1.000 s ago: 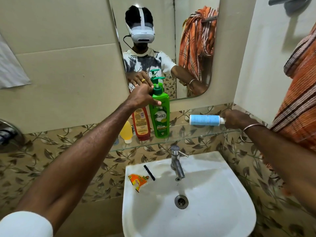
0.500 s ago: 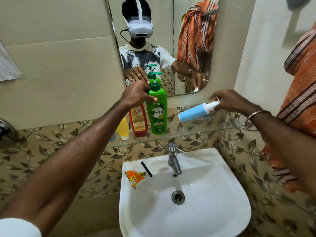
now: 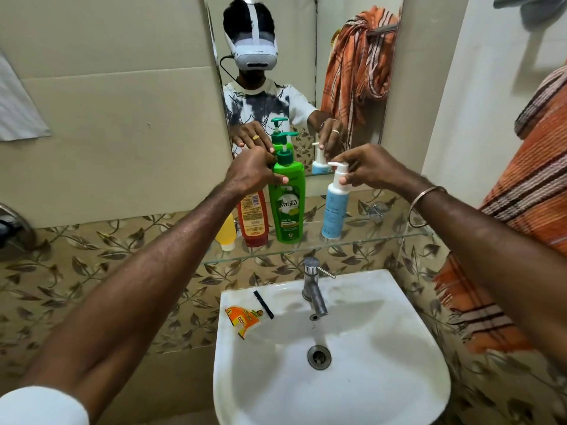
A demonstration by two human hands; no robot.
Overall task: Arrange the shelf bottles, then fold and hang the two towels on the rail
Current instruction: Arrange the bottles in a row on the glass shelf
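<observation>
Your left hand (image 3: 250,173) grips the green shampoo bottle (image 3: 287,204) and your right hand (image 3: 372,171) pinches the blue pump bottle (image 3: 333,210) upright on the glass shelf (image 3: 383,239); releasing it off-balance may topple it into the sink (image 3: 399,378).

Both arms reach forward, nearly level. The left hand (image 3: 250,174) curls its fingers round the neck of the green bottle (image 3: 287,207). To that bottle's right, the right hand (image 3: 372,171) pinches the blue bottle (image 3: 334,210) at its white top.
</observation>
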